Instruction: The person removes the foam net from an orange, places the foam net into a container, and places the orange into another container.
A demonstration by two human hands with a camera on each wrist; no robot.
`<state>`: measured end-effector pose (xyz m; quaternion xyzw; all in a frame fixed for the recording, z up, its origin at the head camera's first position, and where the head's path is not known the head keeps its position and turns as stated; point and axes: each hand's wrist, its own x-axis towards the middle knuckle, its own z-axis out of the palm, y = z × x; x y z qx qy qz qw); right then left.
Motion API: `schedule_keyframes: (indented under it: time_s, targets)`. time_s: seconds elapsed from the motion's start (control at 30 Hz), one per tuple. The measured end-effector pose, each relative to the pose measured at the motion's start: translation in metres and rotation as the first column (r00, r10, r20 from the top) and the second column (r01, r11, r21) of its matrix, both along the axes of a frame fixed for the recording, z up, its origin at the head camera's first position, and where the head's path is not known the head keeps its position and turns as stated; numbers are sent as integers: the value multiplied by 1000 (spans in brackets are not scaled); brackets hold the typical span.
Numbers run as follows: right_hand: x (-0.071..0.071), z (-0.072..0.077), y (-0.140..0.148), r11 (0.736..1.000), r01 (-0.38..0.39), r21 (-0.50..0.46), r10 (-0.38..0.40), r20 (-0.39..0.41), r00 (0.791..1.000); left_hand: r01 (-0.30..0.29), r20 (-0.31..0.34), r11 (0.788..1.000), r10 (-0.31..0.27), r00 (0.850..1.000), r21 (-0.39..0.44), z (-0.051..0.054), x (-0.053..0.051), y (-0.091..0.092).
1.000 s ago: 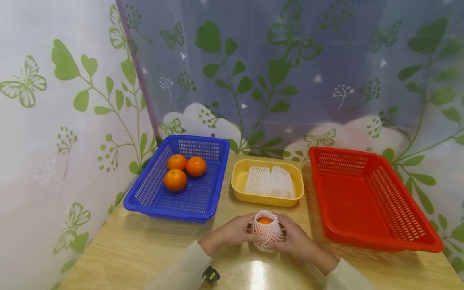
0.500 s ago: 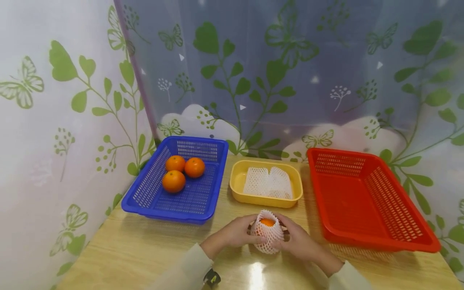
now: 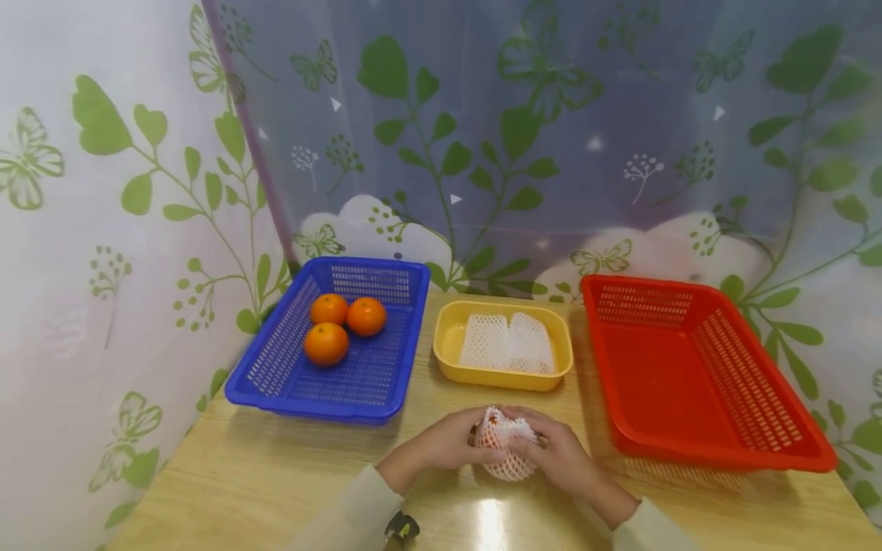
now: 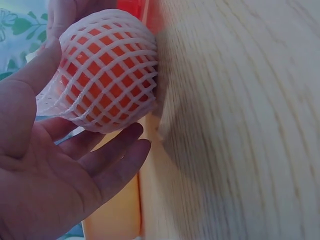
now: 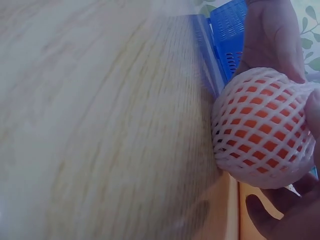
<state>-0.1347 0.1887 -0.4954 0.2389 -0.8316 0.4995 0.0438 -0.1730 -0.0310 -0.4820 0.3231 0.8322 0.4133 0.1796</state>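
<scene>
An orange [image 4: 107, 75] sits inside a white foam net sleeve [image 3: 510, 459] on the table, in front of the yellow tray. My left hand [image 3: 458, 440] grips its left side, thumb toward me and fingers behind. From the right, my right hand [image 3: 561, 455] holds the netted orange, its thumb pressing the front and its fingers at the top rim of the sleeve. In the right wrist view the net [image 5: 262, 127] covers the visible side of the fruit. The fingers behind the orange are partly hidden in the head view.
On the left stands a blue basket [image 3: 303, 409] with three bare oranges [image 3: 326, 344]. A yellow tray [image 3: 496, 378] behind my hands holds white foam net sleeves [image 3: 485, 340]. The red basket [image 3: 675, 375] is at the right. A patterned curtain [image 3: 441, 153] hangs behind the table.
The sleeve's top opening, which showed bare orange peel, is now drawn in over the fruit. My right fingers have moved onto the top rim. Both hands still hold the netted orange.
</scene>
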Motion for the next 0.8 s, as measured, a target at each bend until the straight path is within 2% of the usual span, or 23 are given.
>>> schedule_keyframes:
  time_s: [0.2, 0.3, 0.53, 0.67, 0.8]
  targets:
    - [0, 0, -5, 994, 108, -33, -108, -7, 994, -10, 22, 1000, 10, 1000, -4, 4, 0, -3]
    - [0, 0, -7, 990, 136, -31, -137, -24, 990, -24, 9, 1000, 24, 1000, -19, 5, 0, -3]
    - [-3, -1, -13, 992, 94, -79, -94, 8, 996, -18, -58, 1000, 19, 998, 12, 5, -1, -5]
    - [-2, 2, -14, 993, 87, -82, -85, 23, 996, -58, -99, 998, 61, 993, 34, 1, 2, -3]
    - [-1, 1, -13, 992, 108, -63, -106, 44, 993, -113, -169, 993, 115, 979, 24, 0, 6, -1]
